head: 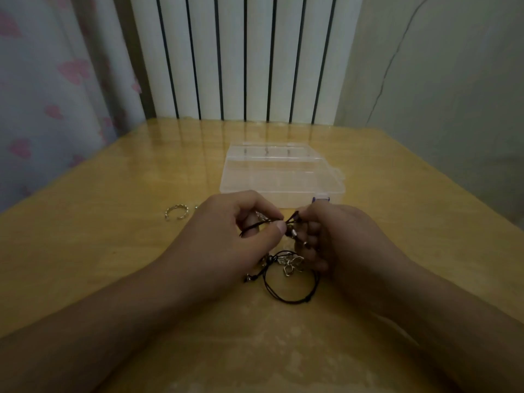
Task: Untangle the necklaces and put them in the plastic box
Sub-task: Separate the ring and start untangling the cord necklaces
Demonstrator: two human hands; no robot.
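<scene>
Two hands pinch necklaces (286, 268) over glossy wooden table (113, 222)

Both hands (226, 231) (337, 236) pinch seemingly tangled black-cord necklaces (289, 268) near the plastic box (283, 177).

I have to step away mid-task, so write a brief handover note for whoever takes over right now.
Left hand: pinches the black cord of the tangled necklaces, thumb on top.
Right hand: fingers curled round the same tangle, gripping it close to the left.
The cord loop and a silver flower pendant hang down to the wooden table between the wrists.
Plastic box: just beyond the hands, lid seemingly shut; I can see nothing inside.
A silver open ring lies to the left.
Done: nothing stowed yet.
Left: separate the necklaces, open the box, put them in.
</scene>
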